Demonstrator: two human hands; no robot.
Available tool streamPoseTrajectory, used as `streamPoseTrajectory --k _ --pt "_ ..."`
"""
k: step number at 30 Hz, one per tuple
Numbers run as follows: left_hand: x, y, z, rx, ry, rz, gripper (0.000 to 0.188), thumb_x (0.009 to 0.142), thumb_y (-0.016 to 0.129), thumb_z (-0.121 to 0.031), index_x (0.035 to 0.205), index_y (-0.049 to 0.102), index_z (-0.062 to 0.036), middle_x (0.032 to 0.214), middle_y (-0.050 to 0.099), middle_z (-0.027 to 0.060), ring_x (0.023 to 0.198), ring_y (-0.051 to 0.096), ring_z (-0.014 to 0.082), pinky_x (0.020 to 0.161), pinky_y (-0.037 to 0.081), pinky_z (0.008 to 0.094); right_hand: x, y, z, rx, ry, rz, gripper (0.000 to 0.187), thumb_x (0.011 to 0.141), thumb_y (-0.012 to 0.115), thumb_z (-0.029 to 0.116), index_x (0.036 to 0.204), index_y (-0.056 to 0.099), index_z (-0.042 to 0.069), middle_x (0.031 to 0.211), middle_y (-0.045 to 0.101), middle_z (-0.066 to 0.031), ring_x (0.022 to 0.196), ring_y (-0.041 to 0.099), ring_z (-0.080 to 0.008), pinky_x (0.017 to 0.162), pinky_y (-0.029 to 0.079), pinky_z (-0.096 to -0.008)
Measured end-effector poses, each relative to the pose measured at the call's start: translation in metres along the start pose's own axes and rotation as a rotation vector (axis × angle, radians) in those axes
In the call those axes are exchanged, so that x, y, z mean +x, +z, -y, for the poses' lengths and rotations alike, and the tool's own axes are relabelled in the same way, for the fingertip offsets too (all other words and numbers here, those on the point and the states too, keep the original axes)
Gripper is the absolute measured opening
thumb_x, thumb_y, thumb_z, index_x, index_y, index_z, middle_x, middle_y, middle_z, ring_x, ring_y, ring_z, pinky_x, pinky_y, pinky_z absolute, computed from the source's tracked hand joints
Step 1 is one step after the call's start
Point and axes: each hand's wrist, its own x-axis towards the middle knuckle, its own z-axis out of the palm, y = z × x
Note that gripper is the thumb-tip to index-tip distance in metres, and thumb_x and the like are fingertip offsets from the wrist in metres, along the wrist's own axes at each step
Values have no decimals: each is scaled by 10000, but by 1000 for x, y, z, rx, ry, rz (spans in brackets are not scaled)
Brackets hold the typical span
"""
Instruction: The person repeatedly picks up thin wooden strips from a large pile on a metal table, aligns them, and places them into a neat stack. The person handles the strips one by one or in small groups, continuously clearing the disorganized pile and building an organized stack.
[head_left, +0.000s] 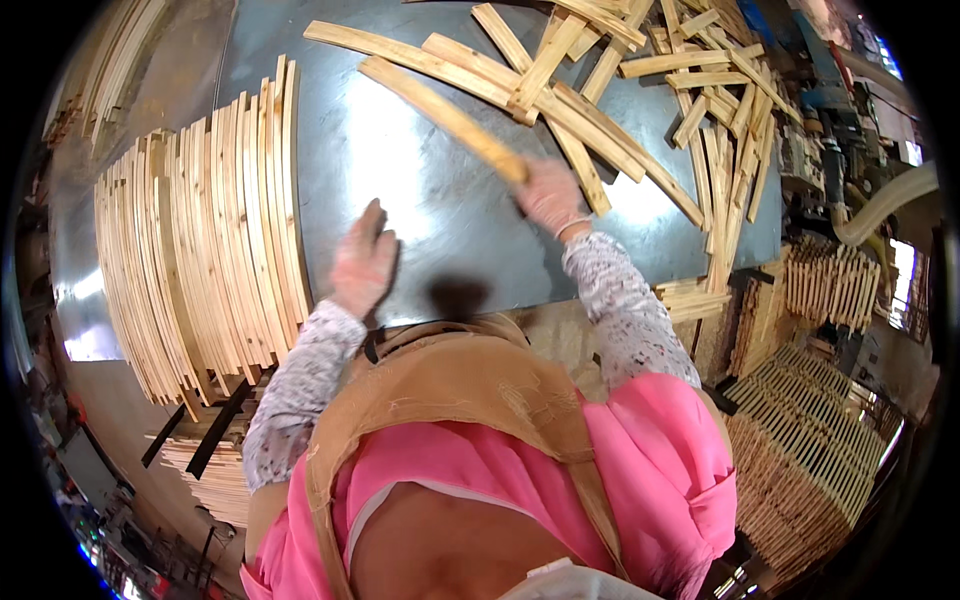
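My right hand (553,196) is closed around the near end of a pale wooden strip (440,115). The strip slants away to the far left over the metal tabletop (385,170). My left hand (366,264) holds nothing; its fingers are stretched out and apart over the table near the front edge. To its left, many wooden strips stand side by side in a long row (215,230). Beyond my right hand lies a loose, crisscrossed heap of wooden strips (590,120).
More short strips (740,130) pile up at the table's right side. Stacked wood (800,450) stands on the lower right, and another stack (215,465) sits below the row at left. A pale hose (890,205) and machinery are at the far right.
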Motion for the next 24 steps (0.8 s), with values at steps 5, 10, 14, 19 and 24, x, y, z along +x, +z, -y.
streamPoseTrajectory --k 5,10,14,19,24 --pt "63 116 -29 -1036 -506 -16 518 1095 641 -390 1417 580 10 1186 712 123 1030 701 222 904 588 354 5 -27 30 211 -361 -133 619 910 748 476 1382 661 85 1273 705 -246 1212 652 -420 1044 515 -514" --pt "65 81 -42 -106 -421 -351 486 994 697 -496 987 717 -11 846 739 147 779 691 270 716 531 413 53 -36 -97 -138 -59 -296 953 802 840 427 1608 427 130 1390 637 -239 1278 628 -421 1037 514 -533" --pt "48 3 -62 829 -658 -158 527 1017 611 -559 1113 759 -63 970 764 151 902 743 281 841 595 435 52 -45 -109 132 27 -85 854 852 782 294 1605 436 87 1390 652 -286 1244 658 -455 1065 531 -509" --pt "11 -36 5 1058 -327 -580 695 998 689 -482 1542 519 -85 1538 547 187 1422 525 311 1203 407 487 38 -45 -93 1051 -76 370 528 915 696 199 1358 631 -82 1130 769 -197 965 759 -282 890 615 -379" --pt "48 95 9 732 396 -489 483 1014 707 -342 1337 667 15 1202 745 216 1139 701 310 1013 556 429 22 -17 16 1500 26 634 420 1015 655 263 1254 671 -81 966 767 -177 773 749 -252 722 631 -375"
